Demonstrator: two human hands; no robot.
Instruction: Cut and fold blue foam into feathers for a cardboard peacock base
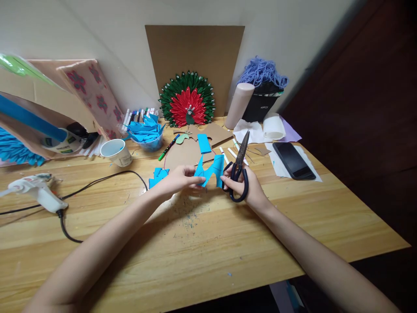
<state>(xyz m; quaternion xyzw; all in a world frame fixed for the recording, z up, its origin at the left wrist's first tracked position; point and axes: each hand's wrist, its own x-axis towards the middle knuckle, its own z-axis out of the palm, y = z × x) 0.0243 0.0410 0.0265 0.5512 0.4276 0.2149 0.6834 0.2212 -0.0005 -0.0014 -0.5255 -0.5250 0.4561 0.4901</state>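
A cut piece of blue paper (217, 167) with a notched edge is stretched between both hands above the table. My left hand (182, 177) pinches its left end between thumb and fingers. At its right end, my right hand (250, 188) grips the paper with the thumb and also carries black-handled scissors (240, 167), blades together and pointing up and away. Just behind lies a blue paper rectangle (204, 143) on a cardboard piece (177, 158). Several blue cut pieces (158, 176) are heaped beside my left hand.
A white glue gun (39, 191) with a black cord lies at left, near a paper cup (116, 152). Behind stand a tub of blue paper pieces (146, 134) and a red and green peacock craft (188, 102). A phone (293, 161) rests at right.
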